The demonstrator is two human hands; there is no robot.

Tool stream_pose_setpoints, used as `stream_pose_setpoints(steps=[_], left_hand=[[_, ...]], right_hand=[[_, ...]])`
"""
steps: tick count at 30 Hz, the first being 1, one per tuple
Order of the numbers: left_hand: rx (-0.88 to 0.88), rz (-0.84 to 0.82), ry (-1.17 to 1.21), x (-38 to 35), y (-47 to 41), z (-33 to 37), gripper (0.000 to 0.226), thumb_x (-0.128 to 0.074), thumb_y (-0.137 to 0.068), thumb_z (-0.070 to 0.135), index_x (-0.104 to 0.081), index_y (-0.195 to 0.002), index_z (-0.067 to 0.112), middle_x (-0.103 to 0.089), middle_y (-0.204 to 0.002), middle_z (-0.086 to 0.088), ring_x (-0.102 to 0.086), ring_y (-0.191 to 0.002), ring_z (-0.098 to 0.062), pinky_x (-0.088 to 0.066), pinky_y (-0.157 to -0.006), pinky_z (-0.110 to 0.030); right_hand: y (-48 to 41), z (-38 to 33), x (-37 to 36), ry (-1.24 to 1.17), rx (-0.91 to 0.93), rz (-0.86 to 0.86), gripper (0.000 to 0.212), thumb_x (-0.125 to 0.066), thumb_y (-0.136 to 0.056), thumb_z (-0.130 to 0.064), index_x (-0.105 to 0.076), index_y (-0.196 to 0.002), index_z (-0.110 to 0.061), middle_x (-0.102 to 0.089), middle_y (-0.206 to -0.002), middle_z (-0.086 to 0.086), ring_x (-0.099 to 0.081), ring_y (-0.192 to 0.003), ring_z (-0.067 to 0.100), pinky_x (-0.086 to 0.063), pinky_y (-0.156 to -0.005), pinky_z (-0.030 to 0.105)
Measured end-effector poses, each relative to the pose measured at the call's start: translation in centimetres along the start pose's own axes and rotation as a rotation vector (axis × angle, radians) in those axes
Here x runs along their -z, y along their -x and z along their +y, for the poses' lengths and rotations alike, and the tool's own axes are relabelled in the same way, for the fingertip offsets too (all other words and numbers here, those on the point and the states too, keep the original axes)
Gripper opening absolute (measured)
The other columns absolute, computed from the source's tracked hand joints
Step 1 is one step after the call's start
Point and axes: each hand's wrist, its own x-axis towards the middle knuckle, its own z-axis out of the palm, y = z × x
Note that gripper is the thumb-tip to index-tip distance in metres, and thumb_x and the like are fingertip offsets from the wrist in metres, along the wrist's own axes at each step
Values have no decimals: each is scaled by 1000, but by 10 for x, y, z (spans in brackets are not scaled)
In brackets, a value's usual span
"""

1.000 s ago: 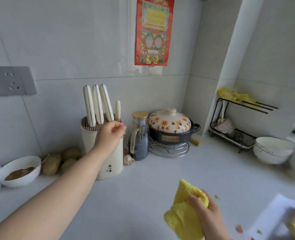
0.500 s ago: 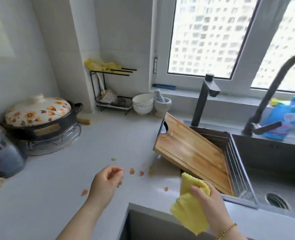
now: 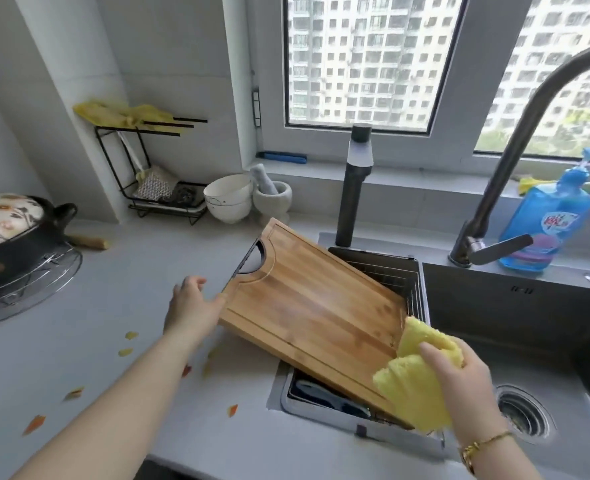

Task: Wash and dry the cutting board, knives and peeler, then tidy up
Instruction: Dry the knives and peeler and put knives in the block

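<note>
The fingers [image 3: 433, 355] of the right hand [image 3: 460, 386] are curled round a bunched yellow cloth [image 3: 413, 386] and grip it above the near right corner of the cutting board [image 3: 314, 306], with a gold bracelet [image 3: 484, 443] on the wrist. The left hand [image 3: 191, 306] is at the board's left corner. Its thumb touches the board's edge, while its other fingers are loosely spread and not closed round anything. The wooden board lies tilted across a wire basket [image 3: 395, 271] set in the left part of the sink [image 3: 529, 341]. Its end with the handle hole is raised over the worktop [image 3: 113, 306] beside the sink, and its near end dips down into the basket. Dark things lie under it there, too hidden to tell what they are. The drain [image 3: 522, 414] sits in the sink's floor, right of the cloth. A curved tap [image 3: 529, 133] and a blue bottle [image 3: 546, 220] stand along the worktop's far edge under the window [image 3: 359, 57]. Stacked white bowls [image 3: 229, 197] and a stone mortar [image 3: 274, 200] stand near the far corner, just beside a black rack [image 3: 155, 174]. A pot [image 3: 6, 223] with a flowered lid sits at the left edge. Orange peel scraps [image 3: 34, 424] are scattered over the near worktop.
</note>
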Motion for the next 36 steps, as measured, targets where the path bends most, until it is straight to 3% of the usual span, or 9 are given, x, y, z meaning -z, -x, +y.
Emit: stream_pose_setpoints(steps=[5,9,12,18,21,29,32,34,36], left_hand=[[141,-241,48,-3,-33,17,43,-56,-91,26,-48,-128,7,-52,-124,-11,-51,-109,-25,-41,-88,-32],[280,-475,271,-18,-44,16,17,-53,-93,22,-61,-103,11,-70,-69,-1,-64,-50,-8,-49,-47,-15],[349,-571,352,-19,-52,13,18,-49,-94,24,-61,-86,13,-66,-51,2,-60,-39,-9,-46,-37,-15],[408,-736,333,-27,-74,30,34,-46,-93,30,-64,-85,2,-70,-62,-11,-66,-47,-22,-52,-39,-26],[390,-749,328,-34,-85,29,38,-47,-93,25,-67,-72,1,-68,-56,-11,-64,-42,-21,-49,-36,-24],[330,-706,280,-36,-107,43,30,-52,-92,26,-62,-82,1,-66,-51,-7,-62,-39,-18,-48,-35,-21],[214,-583,225,-42,-116,37,33,-58,-89,28,-59,-110,3,-71,-76,-7,-69,-65,-20,-55,-58,-25],[14,-364,20,-45,-115,33,52,-63,-86,32,-47,-129,9,-59,-113,-7,-58,-104,-25,-46,-84,-33],[-281,-140,-159,-45,-95,38,50,-64,-84,29,-48,-129,13,-51,-122,-5,-48,-114,-24,-39,-92,-36]], right_hand=[[-41,18,26,140,-52,45,3,-58,-87,-10,-56,-87,-13,-58,-82,10,-53,-79,29,-45,-75,37],[-57,34,27,166,-162,64,12,-56,-88,-12,-53,-78,-17,-55,-84,11,-52,-85,30,-43,-78,38],[-62,39,21,212,-197,60,7,-56,-88,-13,-54,-83,-16,-56,-86,11,-52,-85,29,-41,-76,34],[-64,39,12,319,-186,83,16,-55,-88,-10,-49,-76,-19,-53,-74,5,-46,-69,20,-33,-57,27],[-66,38,4,384,-175,108,12,-53,-88,-9,-49,-80,-18,-52,-70,2,-45,-62,15,-31,-52,22],[-69,42,-7,505,-155,164,10,-54,-87,-16,-46,-88,-22,-55,-80,6,-53,-77,27,-40,-66,29],[-69,43,-8,515,-143,178,8,-53,-88,-17,-46,-90,-21,-56,-83,7,-51,-77,26,-37,-63,28],[-69,44,-8,524,-150,166,6,-51,-89,-19,-46,-91,-21,-54,-81,5,-50,-76,24,-36,-61,27],[-70,46,-6,533,-152,162,6,-51,-89,-20,-46,-93,-21,-54,-83,5,-51,-78,24,-37,-64,27]])
